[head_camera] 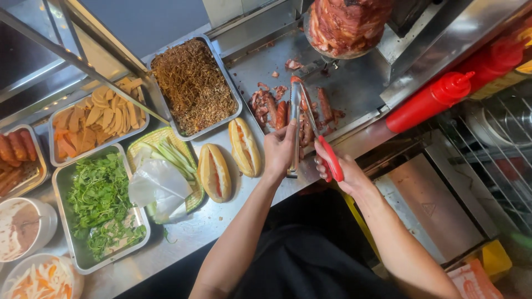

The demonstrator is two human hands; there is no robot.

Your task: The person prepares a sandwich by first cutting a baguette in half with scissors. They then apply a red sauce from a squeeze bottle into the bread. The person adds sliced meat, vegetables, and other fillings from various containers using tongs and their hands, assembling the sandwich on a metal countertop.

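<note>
At the front edge of the steel tray [354, 88], the left hand [279, 148] grips metal tongs [295, 119] and the right hand [339, 169] is closed on red-handled scissors [324, 145], both tips over the sausages [288, 113]. Two split rolls [230, 158] lie on the counter [183, 235] just left of the left hand.

Just beyond your fingers [290, 132], reddish-brown sausages [281, 113] lie on the silver-grey steel tray [360, 83]; your right fingers [321, 164] wrap red-handled scissors [331, 159]. Left of your fingertips sit golden rolls [244, 146] streaked orange-red, beside bright green herbs [100, 199].
</note>
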